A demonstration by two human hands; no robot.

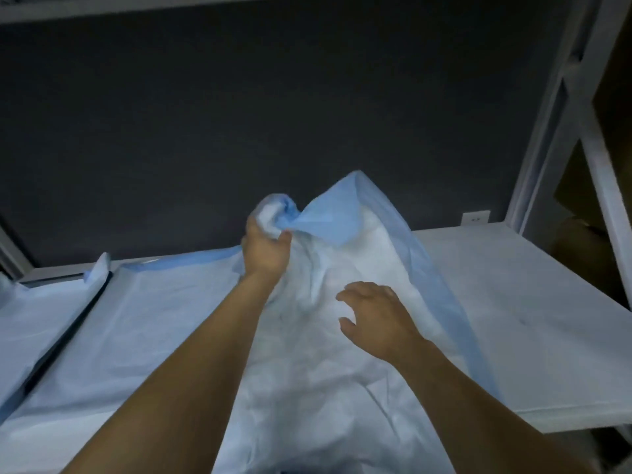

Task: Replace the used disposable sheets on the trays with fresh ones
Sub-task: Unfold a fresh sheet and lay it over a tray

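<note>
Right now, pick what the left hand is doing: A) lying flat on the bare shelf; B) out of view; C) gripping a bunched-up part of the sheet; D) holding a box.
C: the left hand has its fingers curled round a bunched wad of the blue-edged sheet, raised off the surface.

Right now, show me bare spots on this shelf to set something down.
Bare shelf on the right, between the blue edge of the lifted sheet and the rack post. Middle and left are covered: the left hand grips that sheet, the right hand open over it.
</note>
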